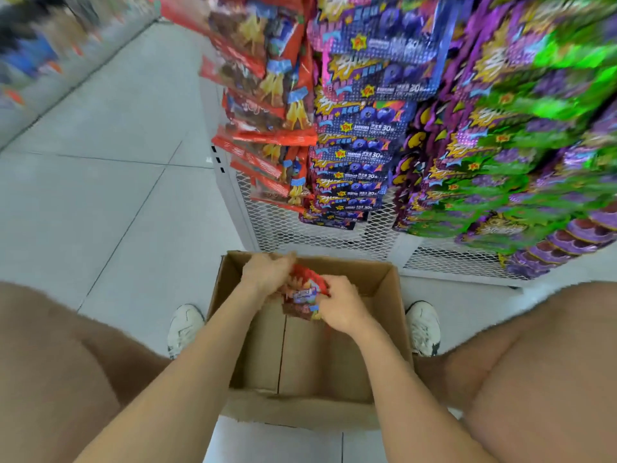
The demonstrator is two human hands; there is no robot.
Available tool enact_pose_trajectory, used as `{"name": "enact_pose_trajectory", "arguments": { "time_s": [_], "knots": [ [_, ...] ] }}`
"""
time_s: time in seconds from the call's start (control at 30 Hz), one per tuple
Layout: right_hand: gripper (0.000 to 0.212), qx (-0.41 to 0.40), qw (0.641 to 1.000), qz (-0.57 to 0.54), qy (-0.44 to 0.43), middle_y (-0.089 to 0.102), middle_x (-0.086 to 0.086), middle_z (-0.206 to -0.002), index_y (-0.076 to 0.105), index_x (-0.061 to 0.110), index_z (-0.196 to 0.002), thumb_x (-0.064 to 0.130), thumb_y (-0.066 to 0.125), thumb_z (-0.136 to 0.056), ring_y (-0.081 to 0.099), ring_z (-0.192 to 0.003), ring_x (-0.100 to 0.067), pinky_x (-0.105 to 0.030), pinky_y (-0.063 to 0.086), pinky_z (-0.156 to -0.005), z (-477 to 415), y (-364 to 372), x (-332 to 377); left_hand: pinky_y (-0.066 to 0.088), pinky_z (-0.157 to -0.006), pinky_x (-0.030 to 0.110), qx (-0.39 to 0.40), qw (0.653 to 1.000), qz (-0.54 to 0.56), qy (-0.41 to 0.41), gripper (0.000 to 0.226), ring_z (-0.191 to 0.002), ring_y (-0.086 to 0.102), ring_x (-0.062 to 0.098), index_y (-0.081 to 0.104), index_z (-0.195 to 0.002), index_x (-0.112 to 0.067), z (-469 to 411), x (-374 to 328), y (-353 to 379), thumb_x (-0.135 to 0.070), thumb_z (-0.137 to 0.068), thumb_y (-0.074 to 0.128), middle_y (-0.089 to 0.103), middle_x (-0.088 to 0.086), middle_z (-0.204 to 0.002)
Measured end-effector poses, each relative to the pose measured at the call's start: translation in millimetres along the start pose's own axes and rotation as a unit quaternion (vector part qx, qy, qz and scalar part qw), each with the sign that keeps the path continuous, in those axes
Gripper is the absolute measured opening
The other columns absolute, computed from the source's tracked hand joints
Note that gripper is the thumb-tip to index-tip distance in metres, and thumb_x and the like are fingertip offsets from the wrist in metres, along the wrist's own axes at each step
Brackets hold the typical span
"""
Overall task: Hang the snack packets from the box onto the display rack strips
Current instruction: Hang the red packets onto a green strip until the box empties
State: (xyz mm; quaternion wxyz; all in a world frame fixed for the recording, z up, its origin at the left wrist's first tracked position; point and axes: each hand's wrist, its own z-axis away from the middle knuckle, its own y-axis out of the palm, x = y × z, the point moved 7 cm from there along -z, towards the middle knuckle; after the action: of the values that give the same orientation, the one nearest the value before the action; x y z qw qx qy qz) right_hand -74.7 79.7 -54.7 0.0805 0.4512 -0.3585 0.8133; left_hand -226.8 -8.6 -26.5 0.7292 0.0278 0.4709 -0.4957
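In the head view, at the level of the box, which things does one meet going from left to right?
From the left: left shoe → left hand → red snack packets, held in both hands → right hand → right shoe. The box spans most of these, so it is left out.

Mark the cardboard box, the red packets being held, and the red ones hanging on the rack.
cardboard box (387,302): head view, inner right wall.
held red packets (304,293): head view, middle of the bunch.
hanging red packets (263,95): head view, mid column.
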Motion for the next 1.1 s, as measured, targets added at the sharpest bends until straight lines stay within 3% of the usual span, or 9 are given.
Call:
{"name": "enact_pose_trajectory", "arguments": {
  "time_s": [0.07,0.27,0.37,0.43,0.57,0.73,0.9,1.0,1.1],
  "knots": [
    [0.032,0.002,0.996,-0.092,-0.003,0.081,0.006,-0.091,0.079,0.021,-0.092,-0.002,0.057,-0.087,0.076,-0.089,-0.012,-0.039,0.062,-0.087,8,-20,27,0.055,-0.090,0.037,-0.053,0.996,-0.039,0.062,0.035,-0.094,0.068,0.028,0.068,-0.089,-0.016,22,-26,-24,-0.048,-0.100,0.057,0.073,0.002,-0.089],
    [0.020,-0.006,0.947,-0.317,-0.038,0.078,-0.006,-0.099,0.072,0.013,-0.108,0.004,0.057,-0.097,0.076,-0.089,-0.022,-0.047,0.063,-0.083,41,-71,112,0.065,-0.085,0.044,0.084,0.966,0.213,0.122,0.023,-0.096,0.079,0.031,0.072,-0.112,-0.010,80,-72,-44,-0.030,-0.106,0.063,0.082,0.011,-0.102],
    [0.022,-0.122,0.955,-0.240,-0.126,0.074,0.004,-0.072,0.071,0.011,-0.084,0.028,0.071,-0.099,0.072,-0.067,-0.013,-0.038,0.061,-0.066,59,-104,153,0.066,-0.082,0.046,0.047,0.949,0.222,0.219,0.020,-0.099,0.079,0.030,0.073,-0.117,-0.014,110,-109,-69,-0.028,-0.107,0.061,0.081,0.007,-0.106],
    [0.032,-0.210,0.938,-0.199,-0.190,0.056,0.015,-0.052,0.067,0.013,-0.072,0.030,0.072,-0.099,0.047,-0.049,-0.002,-0.031,0.046,-0.052,75,-127,186,0.066,-0.072,0.046,0.028,0.932,0.233,0.278,0.019,-0.093,0.080,0.025,0.072,-0.119,-0.012,132,-139,-88,-0.021,-0.107,0.061,0.081,0.007,-0.105],
    [0.014,-0.275,0.885,-0.215,-0.308,0.051,0.019,-0.052,0.076,0.015,-0.091,0.020,0.068,-0.101,0.038,-0.050,-0.001,-0.016,0.030,-0.049,110,-172,269,0.060,-0.063,0.029,-0.021,0.893,0.240,0.381,0.016,-0.083,0.076,0.019,0.074,-0.113,-0.004,177,-214,-135,-0.009,-0.104,0.063,0.080,0.014,-0.103],
    [0.024,-0.368,0.823,-0.153,-0.406,0.048,0.017,-0.053,0.064,0.022,-0.076,0.028,0.069,-0.099,0.035,-0.051,-0.004,-0.023,0.028,-0.051,139,-249,369,0.058,-0.073,0.030,-0.144,0.819,0.219,0.511,0.023,-0.079,0.068,0.010,0.074,-0.100,-0.022,233,-323,-204,-0.009,-0.098,0.056,0.075,-0.008,-0.086],
    [0.014,-0.435,0.761,-0.163,-0.453,0.069,0.012,-0.070,0.071,0.016,-0.089,0.029,0.071,-0.092,0.054,-0.060,-0.004,-0.034,0.047,-0.062,135,-315,453,0.049,-0.099,0.033,-0.253,0.780,0.162,0.549,0.042,-0.113,0.063,0.010,0.072,-0.120,-0.025,262,-421,-251,-0.032,-0.094,0.039,0.068,-0.004,-0.119],
    [0.022,-0.469,0.747,-0.155,-0.445,0.059,0.005,-0.063,0.067,0.013,-0.082,0.032,0.068,-0.092,0.040,-0.053,-0.005,-0.033,0.034,-0.056,128,-341,490,0.040,-0.076,0.030,-0.265,0.787,0.110,0.546,0.030,-0.083,0.055,-0.009,0.064,-0.096,-0.025,271,-469,-263,-0.030,-0.095,0.034,0.060,-0.011,-0.088],
    [0.041,-0.477,0.758,-0.164,-0.414,0.037,0.011,-0.054,0.044,0.021,-0.062,0.026,0.068,-0.095,0.033,-0.045,-0.007,-0.026,0.023,-0.049,124,-361,520,0.031,-0.070,0.040,-0.267,0.808,0.144,0.506,0.030,-0.073,0.047,0.021,0.046,-0.069,-0.018,275,-494,-272,-0.039,-0.088,0.036,0.051,-0.001,-0.070]
  ]
}}
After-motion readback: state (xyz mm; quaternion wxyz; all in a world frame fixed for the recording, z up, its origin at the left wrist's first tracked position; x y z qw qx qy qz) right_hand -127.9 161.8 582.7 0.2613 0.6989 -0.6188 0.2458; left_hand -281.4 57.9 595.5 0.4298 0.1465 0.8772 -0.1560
